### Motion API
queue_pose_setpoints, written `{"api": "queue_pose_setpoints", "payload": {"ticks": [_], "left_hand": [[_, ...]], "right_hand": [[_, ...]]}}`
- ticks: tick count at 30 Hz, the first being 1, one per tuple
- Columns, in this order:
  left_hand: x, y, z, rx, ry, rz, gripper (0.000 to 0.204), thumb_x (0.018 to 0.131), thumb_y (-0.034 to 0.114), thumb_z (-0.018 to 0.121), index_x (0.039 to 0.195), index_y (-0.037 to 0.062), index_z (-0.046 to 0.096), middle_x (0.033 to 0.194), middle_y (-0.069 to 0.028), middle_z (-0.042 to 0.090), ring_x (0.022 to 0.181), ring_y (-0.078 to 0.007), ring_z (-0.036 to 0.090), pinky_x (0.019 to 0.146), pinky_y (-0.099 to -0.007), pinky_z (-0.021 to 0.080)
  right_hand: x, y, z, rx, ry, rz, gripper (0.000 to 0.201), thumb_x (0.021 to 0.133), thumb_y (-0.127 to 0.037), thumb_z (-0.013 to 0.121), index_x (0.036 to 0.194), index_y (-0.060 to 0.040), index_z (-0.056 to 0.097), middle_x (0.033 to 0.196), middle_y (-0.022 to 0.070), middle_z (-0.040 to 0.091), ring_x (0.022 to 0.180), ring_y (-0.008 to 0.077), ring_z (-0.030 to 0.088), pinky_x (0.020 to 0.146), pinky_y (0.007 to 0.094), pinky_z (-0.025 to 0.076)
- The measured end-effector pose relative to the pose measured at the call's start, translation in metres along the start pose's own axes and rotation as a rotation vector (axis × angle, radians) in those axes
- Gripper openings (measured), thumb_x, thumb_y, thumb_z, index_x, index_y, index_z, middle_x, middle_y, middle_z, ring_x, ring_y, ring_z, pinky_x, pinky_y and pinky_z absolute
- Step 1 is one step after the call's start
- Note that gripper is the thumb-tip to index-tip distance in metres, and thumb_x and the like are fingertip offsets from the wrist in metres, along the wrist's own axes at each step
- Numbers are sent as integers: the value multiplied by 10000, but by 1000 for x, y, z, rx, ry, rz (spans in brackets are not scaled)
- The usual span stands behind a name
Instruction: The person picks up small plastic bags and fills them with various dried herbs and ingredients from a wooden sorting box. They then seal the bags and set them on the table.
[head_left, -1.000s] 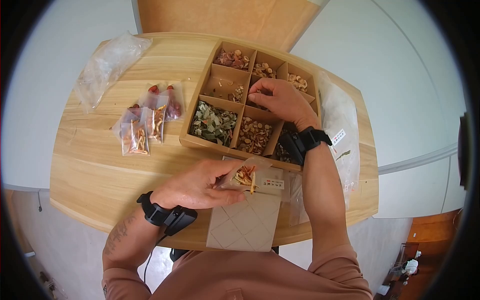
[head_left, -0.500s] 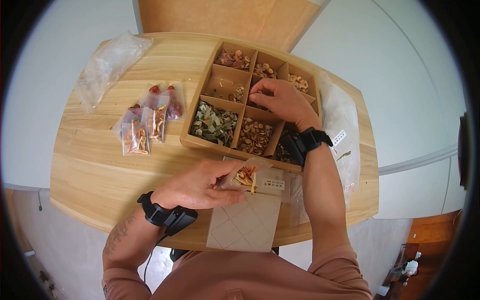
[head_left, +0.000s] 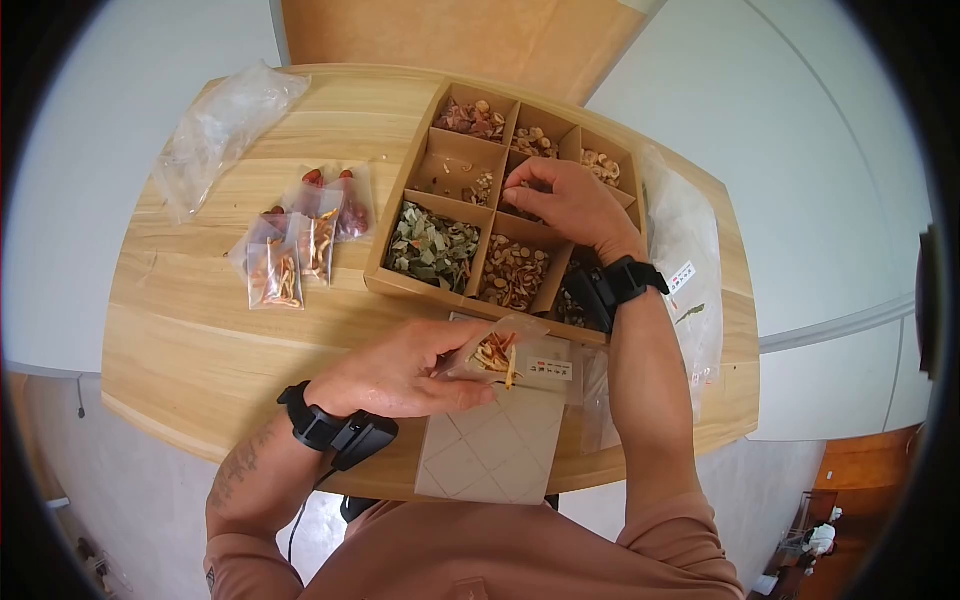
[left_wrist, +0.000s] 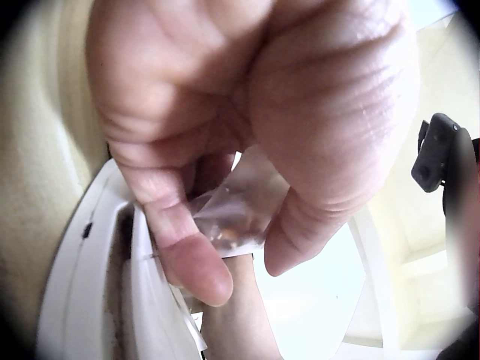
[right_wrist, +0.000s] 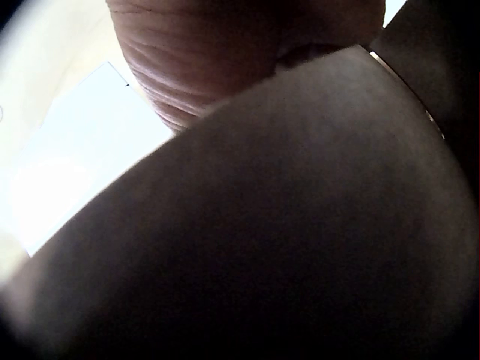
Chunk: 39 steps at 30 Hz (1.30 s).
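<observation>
My left hand [head_left: 395,370] grips a small clear plastic bag [head_left: 470,360] between thumb and fingers, its mouth spread. Pale and reddish dried strips [head_left: 497,350] show inside; in the left wrist view the bag [left_wrist: 251,199] sits between thumb and fingers. My right hand [head_left: 575,205] reaches down into the middle compartment of a cardboard box [head_left: 455,150], thumb and index finger bent toward each other. I cannot tell what lies between its fingertips. Dried green leaf pieces [head_left: 433,247] and small round slices [head_left: 515,272] fill compartments on the near side.
Left of the box lie sealed bags of dried strips [head_left: 275,275] and bags of red dates [head_left: 354,212]. A large crumpled plastic bag [head_left: 225,140] is at the far left, another [head_left: 690,255] at the right. A tile-patterned sheet [head_left: 490,455] lies at the front edge.
The head view has shifted slightly, moving everything a little to the right. Both hands keep nearly the same place and pose, the left still holding the bag.
</observation>
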<state>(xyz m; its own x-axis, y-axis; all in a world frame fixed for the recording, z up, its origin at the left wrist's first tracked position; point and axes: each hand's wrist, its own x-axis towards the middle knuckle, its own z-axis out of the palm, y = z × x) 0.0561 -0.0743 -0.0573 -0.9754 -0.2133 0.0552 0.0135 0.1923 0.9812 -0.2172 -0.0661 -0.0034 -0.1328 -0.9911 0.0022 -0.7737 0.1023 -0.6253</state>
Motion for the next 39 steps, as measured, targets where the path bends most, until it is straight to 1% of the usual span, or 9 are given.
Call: {"api": "queue_pose_setpoints", "payload": {"ticks": [5, 8, 10, 15, 17, 19, 22, 30, 39], "left_hand": [[0, -1, 1, 3, 13, 29, 517, 871, 279, 728, 1338, 126, 570, 690, -46, 451, 668, -155, 480, 618, -307, 426], [-1, 3, 0, 38, 13, 35, 514, 872, 274, 726, 1338, 124, 570, 686, -41, 433, 672, -155, 485, 626, -303, 430], [0, 5, -2, 61, 2, 24, 518, 872, 272, 726, 1343, 127, 567, 688, -42, 437, 670, -155, 489, 634, -300, 435], [-1, 0, 1, 17, 13, 48, 533, 873, 270, 725, 1361, 135, 558, 673, -39, 397, 637, -153, 458, 610, -309, 419], [-1, 4, 0, 42, 7, 25, 535, 872, 271, 725, 1362, 135, 558, 666, -38, 376, 628, -153, 447, 600, -313, 410], [-2, 16, -3, 81, -9, -32, 533, 870, 273, 727, 1357, 134, 560, 661, -36, 356, 623, -152, 437, 588, -318, 399], [-1, 9, -1, 49, 3, -14, 532, 866, 281, 731, 1350, 135, 564, 654, -37, 339, 615, -155, 427, 579, -320, 388], [0, 0, 1, 79, 26, 44, 396, 863, 283, 731, 1189, 98, 602, 643, -40, 341, 608, -163, 422, 568, -335, 372], [1, 0, 2, 26, 37, 52, 353, 864, 285, 733, 1115, 80, 594, 653, -41, 342, 613, -163, 416, 570, -337, 368]], "right_hand": [[0, -1, 0, 9, -5, 6, 215, 902, -238, 698, 992, -44, 695, 837, -7, 651, 791, 81, 563, 730, 253, 464], [-1, -1, 0, 19, 8, 16, 216, 878, -236, 696, 970, -41, 689, 854, 72, 690, 807, 170, 636, 763, 302, 501], [-1, 1, 1, 30, 14, 4, 215, 877, -234, 697, 970, -40, 690, 856, 73, 690, 809, 168, 636, 766, 301, 501], [0, 2, 1, 30, 18, -12, 216, 878, -234, 695, 971, -39, 690, 863, 78, 693, 818, 172, 640, 773, 302, 503], [0, 3, 1, 26, 20, -16, 217, 880, -235, 694, 970, -38, 691, 866, 80, 694, 821, 174, 642, 774, 303, 503], [0, 2, 1, 17, 16, -11, 217, 880, -236, 694, 970, -38, 691, 869, 82, 695, 825, 177, 644, 778, 303, 504], [-1, 1, 0, 17, 11, -8, 218, 881, -237, 695, 970, -39, 691, 871, 80, 696, 828, 175, 645, 781, 302, 504], [0, 3, 1, 43, 14, 0, 212, 882, -232, 699, 972, -40, 693, 872, 69, 699, 824, 160, 643, 780, 297, 505], [0, 3, 1, 19, 19, -7, 213, 876, -233, 703, 971, -42, 697, 868, 72, 698, 822, 160, 643, 777, 297, 505]]}}
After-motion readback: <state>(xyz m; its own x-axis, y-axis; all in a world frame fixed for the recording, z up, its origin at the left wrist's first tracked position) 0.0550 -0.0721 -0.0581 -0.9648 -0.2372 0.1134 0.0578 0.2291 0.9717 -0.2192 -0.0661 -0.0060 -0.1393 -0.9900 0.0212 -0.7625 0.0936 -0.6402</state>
